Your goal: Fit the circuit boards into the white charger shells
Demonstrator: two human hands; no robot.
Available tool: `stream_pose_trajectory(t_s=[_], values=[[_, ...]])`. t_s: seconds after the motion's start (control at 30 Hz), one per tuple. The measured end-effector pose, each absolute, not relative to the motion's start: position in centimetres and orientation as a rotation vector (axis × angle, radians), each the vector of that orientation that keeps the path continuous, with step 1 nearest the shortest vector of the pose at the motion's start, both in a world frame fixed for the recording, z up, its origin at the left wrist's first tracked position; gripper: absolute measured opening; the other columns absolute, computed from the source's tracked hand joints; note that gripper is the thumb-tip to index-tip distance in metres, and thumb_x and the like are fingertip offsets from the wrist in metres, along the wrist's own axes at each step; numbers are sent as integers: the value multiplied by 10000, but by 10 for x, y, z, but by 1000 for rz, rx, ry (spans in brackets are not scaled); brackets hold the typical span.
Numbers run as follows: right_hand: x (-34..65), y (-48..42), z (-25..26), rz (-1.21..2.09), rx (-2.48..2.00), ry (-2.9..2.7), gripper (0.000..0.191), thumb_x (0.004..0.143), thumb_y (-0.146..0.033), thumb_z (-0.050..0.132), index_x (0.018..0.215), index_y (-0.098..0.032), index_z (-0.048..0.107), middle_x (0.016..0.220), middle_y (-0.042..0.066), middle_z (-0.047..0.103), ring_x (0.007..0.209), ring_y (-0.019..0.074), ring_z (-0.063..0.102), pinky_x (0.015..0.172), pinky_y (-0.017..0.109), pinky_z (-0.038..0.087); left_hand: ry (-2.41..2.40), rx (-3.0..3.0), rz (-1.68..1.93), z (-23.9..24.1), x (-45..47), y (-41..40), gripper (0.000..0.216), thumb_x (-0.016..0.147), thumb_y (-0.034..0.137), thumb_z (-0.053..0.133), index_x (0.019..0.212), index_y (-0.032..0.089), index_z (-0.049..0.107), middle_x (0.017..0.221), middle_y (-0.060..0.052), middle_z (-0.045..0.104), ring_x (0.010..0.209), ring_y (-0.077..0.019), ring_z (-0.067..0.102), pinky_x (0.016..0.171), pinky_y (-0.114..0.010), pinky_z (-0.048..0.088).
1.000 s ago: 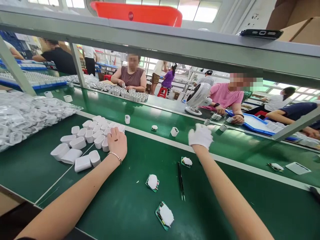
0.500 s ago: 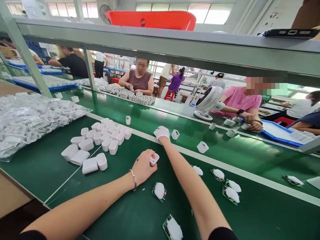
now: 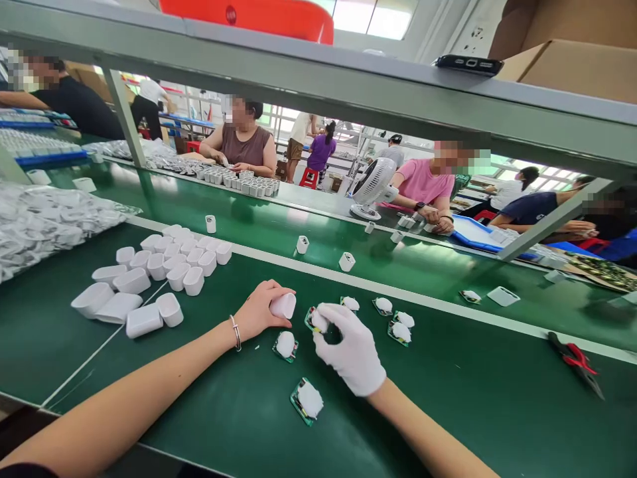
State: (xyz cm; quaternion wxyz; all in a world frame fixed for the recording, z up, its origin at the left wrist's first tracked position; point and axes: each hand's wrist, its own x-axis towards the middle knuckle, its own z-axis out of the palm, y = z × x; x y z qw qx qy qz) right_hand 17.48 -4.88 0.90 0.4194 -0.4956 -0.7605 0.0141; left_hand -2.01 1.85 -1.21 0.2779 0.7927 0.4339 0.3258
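My bare left hand (image 3: 259, 307), with a bracelet at the wrist, grips a white plastic housing (image 3: 284, 305) that is tilted on its side. Just to the right, my right hand (image 3: 354, 352) in a white glove pinches a small green circuit board (image 3: 315, 320) topped with a white pad. The board is close to the housing but apart from it. Below my left hand lies another circuit board (image 3: 285, 346), with a larger one (image 3: 307, 401) nearer me. Several more boards (image 3: 401, 328) lie beyond the gloved hand.
Several white housings (image 3: 180, 257) stand grouped at the left, beside a bag of white parts (image 3: 44, 222). Single housings (image 3: 347, 261) sit on the green strip beyond the white line. Red-handled pliers (image 3: 577, 362) lie at right. Co-workers sit opposite, near a fan (image 3: 372, 186).
My right hand has come back from the far strip and now holds a circuit board. The housing in my left hand has been tipped over. The view has turned right.
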Motion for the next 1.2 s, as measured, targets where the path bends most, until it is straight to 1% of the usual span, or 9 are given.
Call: stream_pose_trajectory(t_s=[0.1, 0.2, 0.3, 0.4, 0.6, 0.77, 0.87, 1.03, 1.2], values=[[177, -69, 12, -57, -1107, -1858, 374, 665, -67, 512, 981, -246, 603, 933, 34, 655, 819, 167, 650, 728, 287, 555, 1020, 2289, 965, -8, -15, 6, 544, 559, 292, 821, 1071, 249, 642, 959, -32, 564, 915, -217, 543, 796, -342, 469], [176, -79, 13, -111, -1051, -1826, 415, 707, -65, 536, 1081, -245, 548, 1002, 53, 644, 880, 171, 649, 761, 305, 560, 908, 2421, 1051, -6, -10, -6, 562, 580, 390, 806, 1094, 241, 635, 947, -40, 569, 867, -200, 531, 770, -324, 458], [175, -85, 14, -67, -1048, -1812, 384, 703, -87, 589, 1054, -230, 525, 1037, 72, 631, 903, 175, 645, 772, 312, 562, 852, 2568, 1104, -5, -7, -14, 546, 606, 481, 769, 1085, 248, 646, 919, -42, 581, 798, -184, 513, 750, -321, 427], [175, -91, 15, -49, -1066, -1829, 344, 699, -90, 608, 993, -247, 525, 982, 47, 643, 864, 167, 651, 745, 303, 563, 835, 2673, 1165, -4, -6, -18, 472, 665, 514, 714, 1054, 252, 662, 900, -44, 592, 773, -176, 509, 741, -320, 392], [175, -95, 14, -69, -1023, -1895, 418, 739, -74, 580, 1080, -306, 513, 985, 25, 665, 847, 168, 659, 729, 300, 559, 829, 2750, 1316, 1, -4, -22, 332, 748, 465, 655, 989, 239, 682, 836, -42, 615, 713, -161, 494, 719, -320, 367], [176, -97, 13, 91, -1093, -1980, 344, 762, -89, 557, 1028, -305, 587, 936, 20, 664, 835, 167, 652, 753, 288, 553, 833, 2776, 1383, 4, -3, -25, 213, 788, 358, 628, 960, 246, 688, 807, -38, 630, 715, -157, 501, 728, -322, 364], [179, -98, 10, 113, -1138, -1995, 308, 761, -107, 567, 996, -299, 614, 923, 23, 654, 835, 174, 643, 748, 286, 552, 828, 2773, 1407, 5, -2, -25, 194, 790, 333, 622, 947, 243, 692, 798, -38, 634, 705, -154, 500, 725, -322, 364], [179, -96, 8, 113, -1119, -2022, 293, 775, -114, 547, 998, -291, 621, 929, 25, 641, 822, 163, 630, 731, 268, 548, 831, 2774, 1407, 5, -2, -25, 192, 803, 322, 604, 957, 246, 691, 790, -33, 640, 711, -151, 520, 735, -321, 366], [178, -95, 13, 51, -1102, -2056, 294, 765, -95, 547, 971, -290, 621, 933, 24, 639, 853, 167, 621, 748, 274, 539, 864, 2778, 1395, 4, -2, -25, 194, 807, 350, 599, 949, 255, 693, 794, -31, 643, 718, -152, 532, 739, -321, 365]])
